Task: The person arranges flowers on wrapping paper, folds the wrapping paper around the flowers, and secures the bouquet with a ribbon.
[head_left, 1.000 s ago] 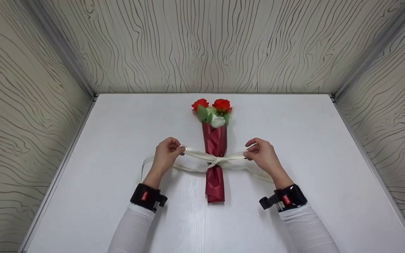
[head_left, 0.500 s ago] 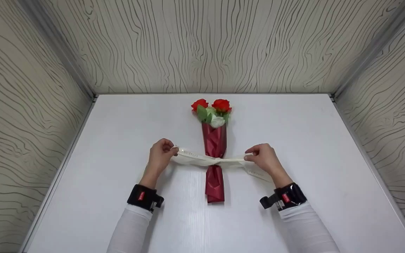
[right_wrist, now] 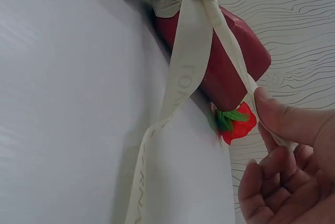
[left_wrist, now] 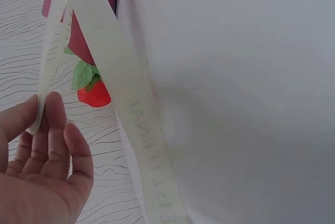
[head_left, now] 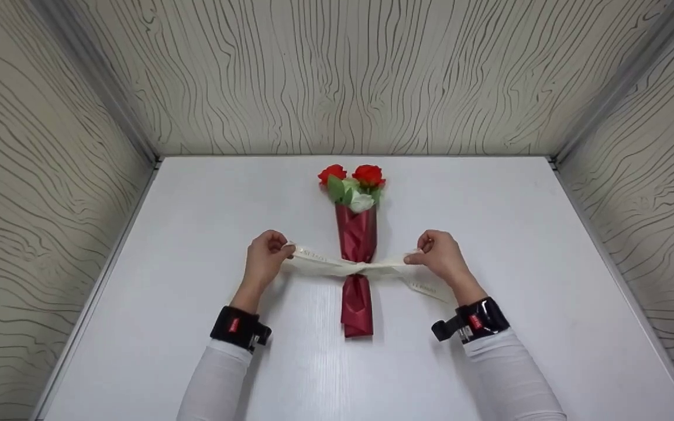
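Observation:
A bouquet in dark red wrapping lies upright in the head view at mid-table, with red roses, a white flower and green leaves at its top. Around its narrow middle goes a cream ribbon with printed letters, crossed or knotted at the front. My left hand pinches one strand between thumb and forefinger, left of the bouquet. On the other side my right hand pinches another strand the same way. Loose ribbon tails hang down beside both hands, as the wrist views show.
The bouquet lies on a white table. Panels with a wavy wood-grain pattern stand behind and at both sides. Black camera bands sit on both wrists, above white sleeves.
My left hand has moved a little left, drawing the ribbon's loops tighter at the knot. My right hand dipped slightly, then rose and shifted a bit right. The bouquet has hardly moved.

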{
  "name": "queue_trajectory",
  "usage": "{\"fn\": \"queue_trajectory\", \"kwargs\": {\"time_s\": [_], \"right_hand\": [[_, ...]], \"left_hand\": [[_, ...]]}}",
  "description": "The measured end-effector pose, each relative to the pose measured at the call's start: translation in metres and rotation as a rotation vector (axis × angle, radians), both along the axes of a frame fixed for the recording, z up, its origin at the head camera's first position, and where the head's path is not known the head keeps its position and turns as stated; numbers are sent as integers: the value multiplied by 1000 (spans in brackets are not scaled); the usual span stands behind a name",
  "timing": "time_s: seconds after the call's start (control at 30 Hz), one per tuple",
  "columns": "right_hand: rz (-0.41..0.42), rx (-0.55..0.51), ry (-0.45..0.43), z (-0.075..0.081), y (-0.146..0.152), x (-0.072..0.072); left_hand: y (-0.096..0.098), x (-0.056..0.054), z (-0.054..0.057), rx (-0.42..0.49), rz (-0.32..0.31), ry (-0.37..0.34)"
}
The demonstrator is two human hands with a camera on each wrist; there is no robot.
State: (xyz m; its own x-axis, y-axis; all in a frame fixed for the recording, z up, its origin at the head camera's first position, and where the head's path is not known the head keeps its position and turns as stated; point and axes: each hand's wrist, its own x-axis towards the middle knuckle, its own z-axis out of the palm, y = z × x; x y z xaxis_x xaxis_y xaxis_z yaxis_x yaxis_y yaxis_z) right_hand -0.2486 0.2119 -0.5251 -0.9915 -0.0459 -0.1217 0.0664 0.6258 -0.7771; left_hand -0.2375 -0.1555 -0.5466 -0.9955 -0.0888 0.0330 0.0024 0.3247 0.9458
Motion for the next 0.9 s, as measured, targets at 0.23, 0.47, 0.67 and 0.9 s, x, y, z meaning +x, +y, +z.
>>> {"fn": "queue_trajectory", "kwargs": {"time_s": [0.23,0.47,0.67,0.9], "right_hand": [[-42,34,1,3,1,-7],[-80,62,-11,1,4,-10],[56,-136,-192,-6,12,-10],[75,-523,-370,-15,22,-10]], "left_hand": [[-4,0,0,-17,-8,5],[-8,-2,-2,-37,-11,5],[-8,-3,-4,-17,-10,7],[-10,-2,-3,-10,-4,3]]}}
